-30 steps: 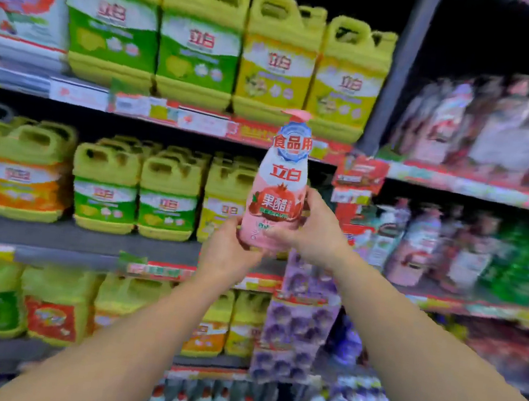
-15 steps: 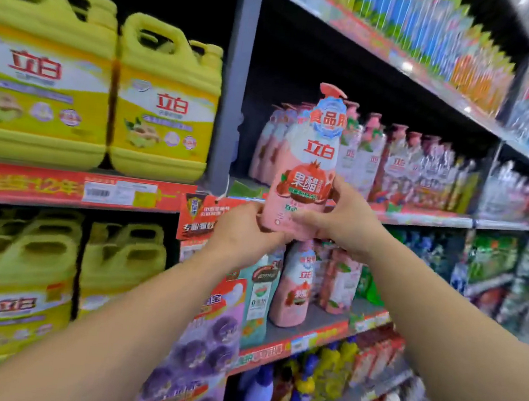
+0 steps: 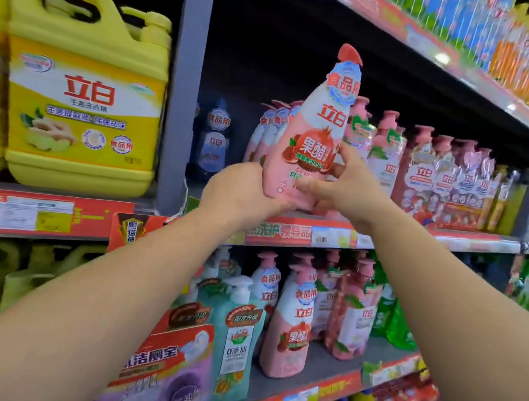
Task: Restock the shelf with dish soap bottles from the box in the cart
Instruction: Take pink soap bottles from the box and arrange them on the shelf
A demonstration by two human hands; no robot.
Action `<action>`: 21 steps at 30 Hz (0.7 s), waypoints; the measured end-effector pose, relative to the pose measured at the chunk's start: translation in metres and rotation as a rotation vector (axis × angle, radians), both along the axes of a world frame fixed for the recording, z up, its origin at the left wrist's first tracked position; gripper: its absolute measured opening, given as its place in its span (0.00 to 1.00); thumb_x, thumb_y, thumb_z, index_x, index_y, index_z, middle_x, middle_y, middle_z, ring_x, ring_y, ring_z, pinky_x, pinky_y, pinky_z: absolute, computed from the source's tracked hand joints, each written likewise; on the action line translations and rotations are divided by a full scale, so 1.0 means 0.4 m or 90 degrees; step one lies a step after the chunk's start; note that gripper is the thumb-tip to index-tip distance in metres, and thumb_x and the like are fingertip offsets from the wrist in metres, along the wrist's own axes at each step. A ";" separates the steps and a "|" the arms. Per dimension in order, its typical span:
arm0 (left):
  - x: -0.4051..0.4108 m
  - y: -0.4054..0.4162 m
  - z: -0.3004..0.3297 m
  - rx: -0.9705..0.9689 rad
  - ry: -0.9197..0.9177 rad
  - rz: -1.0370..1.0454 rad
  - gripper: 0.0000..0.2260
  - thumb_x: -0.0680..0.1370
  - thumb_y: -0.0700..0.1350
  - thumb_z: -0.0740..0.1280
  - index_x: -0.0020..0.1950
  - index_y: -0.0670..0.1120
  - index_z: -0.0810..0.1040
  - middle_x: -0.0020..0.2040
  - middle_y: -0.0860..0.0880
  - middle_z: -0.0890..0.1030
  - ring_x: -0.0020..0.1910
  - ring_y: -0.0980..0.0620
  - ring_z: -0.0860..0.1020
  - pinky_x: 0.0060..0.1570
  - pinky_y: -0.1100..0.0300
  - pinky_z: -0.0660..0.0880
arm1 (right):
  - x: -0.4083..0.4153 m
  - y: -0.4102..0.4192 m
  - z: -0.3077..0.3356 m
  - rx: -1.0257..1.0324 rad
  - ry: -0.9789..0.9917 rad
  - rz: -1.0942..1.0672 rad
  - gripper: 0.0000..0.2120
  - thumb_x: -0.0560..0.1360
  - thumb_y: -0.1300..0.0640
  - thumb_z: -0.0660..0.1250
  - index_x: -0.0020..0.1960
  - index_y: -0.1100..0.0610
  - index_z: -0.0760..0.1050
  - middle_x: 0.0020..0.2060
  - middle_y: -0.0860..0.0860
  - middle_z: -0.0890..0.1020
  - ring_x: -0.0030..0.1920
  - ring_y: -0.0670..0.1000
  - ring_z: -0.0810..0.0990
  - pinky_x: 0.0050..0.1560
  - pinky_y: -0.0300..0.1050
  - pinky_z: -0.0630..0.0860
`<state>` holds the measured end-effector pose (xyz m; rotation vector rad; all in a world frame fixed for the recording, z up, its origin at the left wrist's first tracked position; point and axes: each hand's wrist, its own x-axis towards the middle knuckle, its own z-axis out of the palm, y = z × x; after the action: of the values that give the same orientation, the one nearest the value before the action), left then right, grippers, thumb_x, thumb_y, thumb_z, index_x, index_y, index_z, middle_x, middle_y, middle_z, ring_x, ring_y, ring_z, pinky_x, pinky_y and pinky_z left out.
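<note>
1. Both hands, left hand point(image 3: 240, 194) and right hand point(image 3: 344, 190), grasp the pink dish soap bottle point(image 3: 309, 146) low, at the shelf point(image 3: 471, 240) edge.
2. Looks full (heavy, slick plastic); hold low on the body, not the pump.

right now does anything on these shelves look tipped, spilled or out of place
Nothing looks spilled or damaged. The only thing askew is the pink bottle, tilted because the left hand and right hand hold it above the shelf edge. The shelved pink bottles stand upright.
</note>
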<state>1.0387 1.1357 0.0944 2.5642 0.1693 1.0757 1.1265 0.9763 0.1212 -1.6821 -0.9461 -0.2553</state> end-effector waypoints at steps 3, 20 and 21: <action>0.047 0.005 0.004 0.016 0.015 0.058 0.21 0.69 0.66 0.70 0.46 0.49 0.73 0.42 0.51 0.76 0.40 0.49 0.73 0.36 0.57 0.69 | 0.080 0.027 0.005 -0.017 -0.019 0.034 0.33 0.64 0.61 0.80 0.65 0.54 0.69 0.56 0.52 0.82 0.56 0.52 0.82 0.55 0.54 0.80; 0.162 -0.022 0.014 0.016 0.183 0.234 0.22 0.72 0.67 0.65 0.37 0.48 0.75 0.35 0.50 0.78 0.35 0.51 0.76 0.32 0.57 0.67 | 0.232 0.061 -0.046 -0.106 -0.171 0.022 0.32 0.65 0.54 0.79 0.66 0.50 0.70 0.53 0.45 0.82 0.51 0.47 0.81 0.51 0.42 0.75; 0.164 -0.027 0.015 0.019 0.183 0.237 0.22 0.73 0.67 0.65 0.36 0.47 0.74 0.33 0.50 0.77 0.34 0.51 0.75 0.31 0.57 0.66 | 0.232 0.059 -0.050 -0.097 -0.171 0.020 0.31 0.66 0.54 0.78 0.66 0.50 0.70 0.53 0.45 0.82 0.50 0.47 0.80 0.49 0.41 0.73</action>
<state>1.1044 1.1248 0.1004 2.7714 0.7330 0.8200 1.2191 0.9999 0.1014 -1.7996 -1.2158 -0.4041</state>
